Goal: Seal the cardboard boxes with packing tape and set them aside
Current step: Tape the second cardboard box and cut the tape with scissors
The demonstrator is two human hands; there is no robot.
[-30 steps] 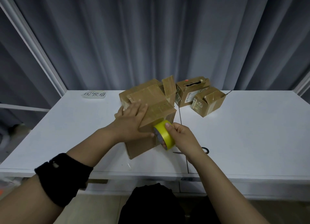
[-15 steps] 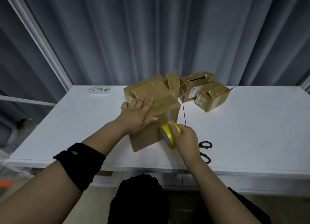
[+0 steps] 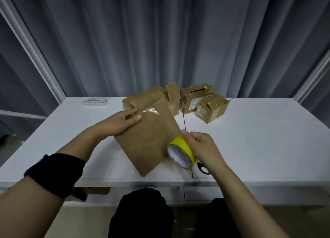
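Note:
A brown cardboard box (image 3: 150, 139) is tipped up on the white table (image 3: 259, 148), its broad face turned toward me. My left hand (image 3: 123, 120) holds its upper left edge, thumb on the face near a shiny strip of clear tape. My right hand (image 3: 200, 146) grips a yellow roll of packing tape (image 3: 180, 153) against the box's lower right edge, and a band of tape runs from the roll up the box's right side.
Three more cardboard boxes stand behind: one (image 3: 142, 99) just past the held box, a labelled one (image 3: 193, 98) and a smaller one (image 3: 212, 106) to the right. Black scissors (image 3: 203, 169) peek out under my right wrist. A paper label (image 3: 96, 101) lies at the back left.
The box has been tipped up so a broad face looks at me. My left hand slid from its top to the upper left edge; the tape roll dropped lower along the right side.

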